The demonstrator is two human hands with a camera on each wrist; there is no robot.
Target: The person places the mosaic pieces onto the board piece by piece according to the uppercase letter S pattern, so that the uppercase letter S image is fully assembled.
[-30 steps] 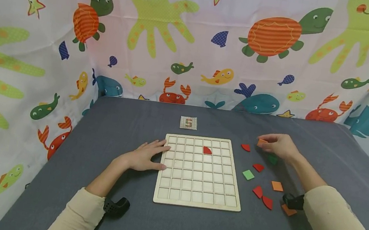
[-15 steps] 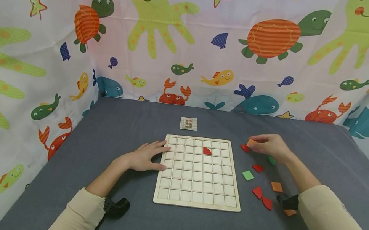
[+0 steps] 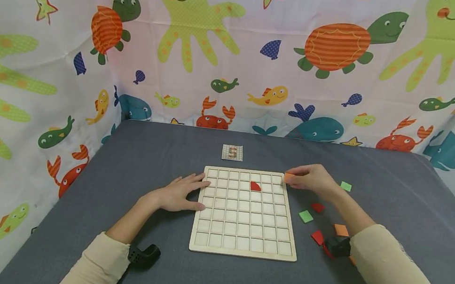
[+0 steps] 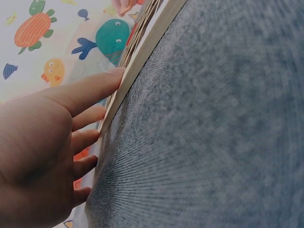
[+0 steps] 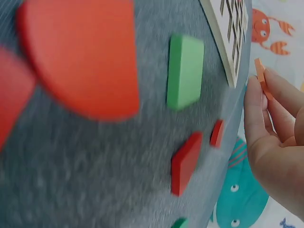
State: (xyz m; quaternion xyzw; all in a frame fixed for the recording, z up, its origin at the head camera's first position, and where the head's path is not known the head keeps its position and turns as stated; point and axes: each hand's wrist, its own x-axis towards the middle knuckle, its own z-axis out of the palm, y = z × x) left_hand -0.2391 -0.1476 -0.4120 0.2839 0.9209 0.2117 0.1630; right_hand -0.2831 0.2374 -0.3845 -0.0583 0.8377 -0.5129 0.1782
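Note:
A pale wooden grid board (image 3: 242,253) lies flat on the table, with one red quarter-circle tile (image 3: 255,186) in a cell of its second row. My left hand (image 3: 180,192) rests against the board's left edge, fingers spread and fairly straight; in the left wrist view its fingertips touch the wooden rim (image 4: 135,66). Between thumb and fingers, my right hand (image 3: 315,179) pinches an orange square tile (image 3: 289,178) at the board's upper right corner. The right wrist view shows the orange tile (image 5: 262,78) held on its edge, clear of the table.
Right of the board lie loose tiles: a green square (image 3: 306,216), another green square (image 3: 346,186), an orange square (image 3: 341,230), and several red quarter-circles (image 3: 317,237). A small pattern card (image 3: 232,152) lies behind the board. A printed cloth (image 3: 239,44) hangs beyond the grey table (image 3: 167,144).
My right hand has carried the orange tile leftward from the loose tiles to the board's upper right corner, uncovering a green square behind it. My left hand has stayed in place.

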